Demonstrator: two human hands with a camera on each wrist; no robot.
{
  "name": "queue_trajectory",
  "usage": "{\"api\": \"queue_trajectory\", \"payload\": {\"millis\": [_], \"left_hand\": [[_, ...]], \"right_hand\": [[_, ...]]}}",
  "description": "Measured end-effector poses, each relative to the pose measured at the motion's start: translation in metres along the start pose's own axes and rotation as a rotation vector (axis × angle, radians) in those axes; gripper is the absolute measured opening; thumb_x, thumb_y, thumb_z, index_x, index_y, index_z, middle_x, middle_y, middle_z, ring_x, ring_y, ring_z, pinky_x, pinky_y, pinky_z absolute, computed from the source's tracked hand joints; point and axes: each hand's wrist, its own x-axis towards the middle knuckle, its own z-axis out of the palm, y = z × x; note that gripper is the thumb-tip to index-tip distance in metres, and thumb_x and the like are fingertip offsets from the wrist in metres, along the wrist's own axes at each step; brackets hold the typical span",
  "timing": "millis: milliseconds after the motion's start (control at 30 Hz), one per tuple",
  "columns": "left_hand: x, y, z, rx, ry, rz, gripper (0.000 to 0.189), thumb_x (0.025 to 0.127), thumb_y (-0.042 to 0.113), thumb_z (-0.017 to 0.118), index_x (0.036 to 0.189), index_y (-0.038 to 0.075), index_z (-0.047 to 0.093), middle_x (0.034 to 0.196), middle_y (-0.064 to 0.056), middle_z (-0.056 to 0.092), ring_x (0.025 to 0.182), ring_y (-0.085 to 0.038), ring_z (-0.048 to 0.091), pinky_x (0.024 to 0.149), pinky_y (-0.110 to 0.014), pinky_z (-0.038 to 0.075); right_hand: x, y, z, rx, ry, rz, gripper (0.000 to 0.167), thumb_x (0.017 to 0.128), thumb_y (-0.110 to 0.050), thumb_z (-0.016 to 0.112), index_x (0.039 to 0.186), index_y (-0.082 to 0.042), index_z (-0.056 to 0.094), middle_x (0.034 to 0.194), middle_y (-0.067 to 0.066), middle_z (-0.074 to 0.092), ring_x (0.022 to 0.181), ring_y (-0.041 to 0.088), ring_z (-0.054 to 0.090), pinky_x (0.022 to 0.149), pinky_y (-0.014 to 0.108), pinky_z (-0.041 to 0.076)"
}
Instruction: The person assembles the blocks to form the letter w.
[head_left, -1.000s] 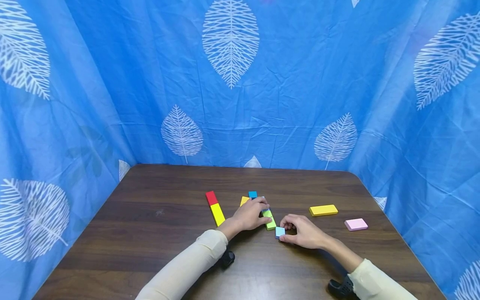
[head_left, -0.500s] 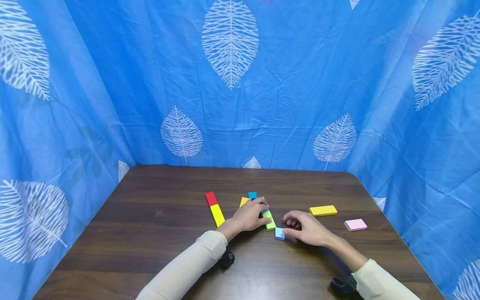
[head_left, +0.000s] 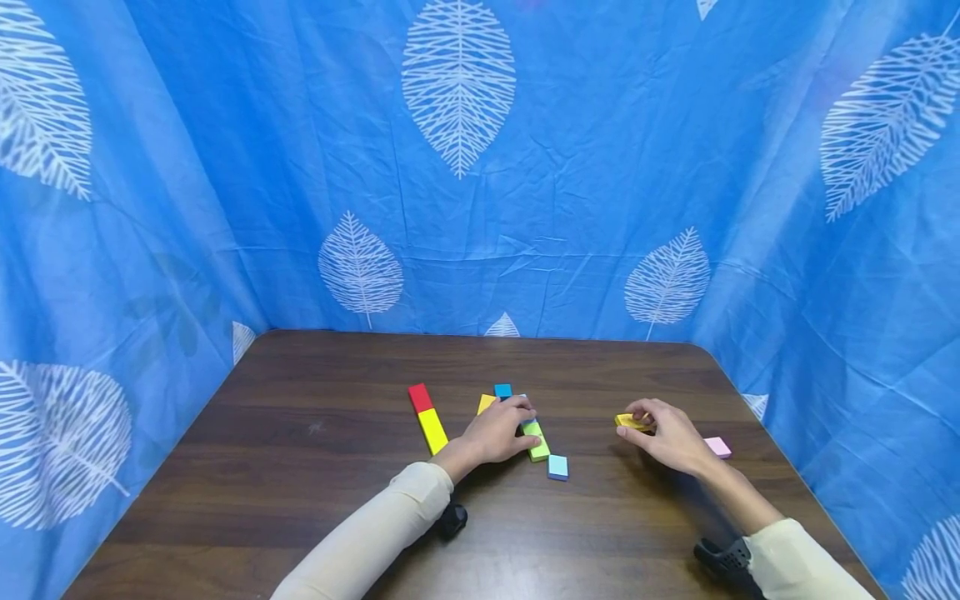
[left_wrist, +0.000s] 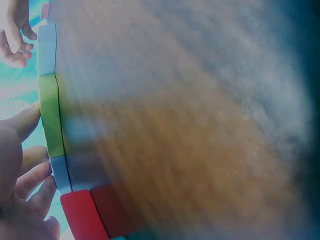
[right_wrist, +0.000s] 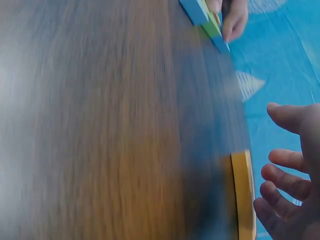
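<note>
My left hand lies over a row of flat coloured blocks. Its thumb touches the green block, and its fingers touch the blue-grey block beside it. A light blue block sits at the near end of the green one. On the right, my right hand is over a long yellow block and hides part of it. In the right wrist view the thumb and fingers are spread near the yellow block, without visibly gripping it. A red block shows low in the left wrist view.
A red block and a yellow block lie end to end on the left. Behind the left hand are a blue block and a partly hidden yellow block. A pink block lies right of the right hand.
My right hand has let go of the light blue block and moved right to the long yellow block. The light blue block stays by the green one; the left hand keeps its place.
</note>
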Motion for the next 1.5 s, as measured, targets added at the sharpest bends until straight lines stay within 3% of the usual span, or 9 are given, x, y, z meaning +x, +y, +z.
{"api": "queue_trajectory", "payload": {"millis": [300, 700, 933, 1100, 1333, 1500], "left_hand": [[-0.001, 0.000, 0.001, -0.004, 0.002, -0.005, 0.051, 0.099, 0.039, 0.071, 0.140, 0.008, 0.066, 0.145, -0.005, 0.058, 0.139, -0.019, 0.048, 0.120, -0.047, 0.029], [-0.001, 0.002, 0.000, -0.017, -0.006, 0.002, 0.053, 0.099, 0.039, 0.071, 0.141, 0.007, 0.065, 0.144, -0.005, 0.058, 0.136, -0.019, 0.050, 0.120, -0.049, 0.029], [-0.002, 0.002, -0.002, -0.008, -0.009, 0.005, 0.052, 0.100, 0.038, 0.071, 0.141, 0.007, 0.065, 0.144, -0.005, 0.058, 0.136, -0.019, 0.051, 0.119, -0.050, 0.030], [-0.002, 0.001, -0.004, -0.002, -0.005, 0.000, 0.052, 0.100, 0.038, 0.071, 0.140, 0.006, 0.065, 0.144, -0.006, 0.058, 0.137, -0.021, 0.050, 0.119, -0.049, 0.030], [-0.002, 0.003, -0.004, -0.007, -0.009, -0.003, 0.053, 0.099, 0.039, 0.071, 0.140, 0.006, 0.065, 0.144, -0.006, 0.058, 0.137, -0.021, 0.050, 0.120, -0.049, 0.029], [-0.001, 0.003, -0.003, -0.004, -0.010, 0.000, 0.052, 0.100, 0.038, 0.071, 0.140, 0.006, 0.065, 0.144, -0.006, 0.058, 0.137, -0.021, 0.050, 0.120, -0.050, 0.029]], "right_hand": [[-0.005, 0.021, -0.012, -0.035, 0.039, 0.057, 0.046, 0.092, -0.034, 0.080, 0.118, 0.002, 0.069, 0.111, 0.018, 0.067, 0.097, 0.035, 0.064, 0.081, 0.052, 0.053], [-0.011, 0.039, -0.013, -0.086, 0.012, 0.172, 0.072, 0.088, -0.045, 0.082, 0.124, 0.013, 0.062, 0.116, 0.029, 0.062, 0.102, 0.042, 0.061, 0.085, 0.059, 0.050], [-0.005, 0.036, -0.007, -0.139, -0.055, 0.234, 0.097, 0.085, -0.062, 0.077, 0.131, 0.021, 0.055, 0.123, 0.038, 0.058, 0.109, 0.049, 0.057, 0.089, 0.064, 0.049], [0.001, 0.029, 0.006, -0.193, -0.029, 0.265, 0.110, 0.080, -0.072, 0.075, 0.132, 0.022, 0.053, 0.123, 0.040, 0.054, 0.109, 0.049, 0.054, 0.089, 0.064, 0.048], [0.002, 0.031, 0.012, -0.204, 0.000, 0.274, 0.105, 0.081, -0.067, 0.076, 0.132, 0.021, 0.053, 0.122, 0.040, 0.052, 0.109, 0.051, 0.052, 0.089, 0.064, 0.047], [0.001, 0.033, 0.010, -0.151, 0.008, 0.215, 0.098, 0.082, -0.057, 0.081, 0.134, 0.021, 0.052, 0.126, 0.041, 0.054, 0.115, 0.053, 0.052, 0.095, 0.065, 0.046]]}}
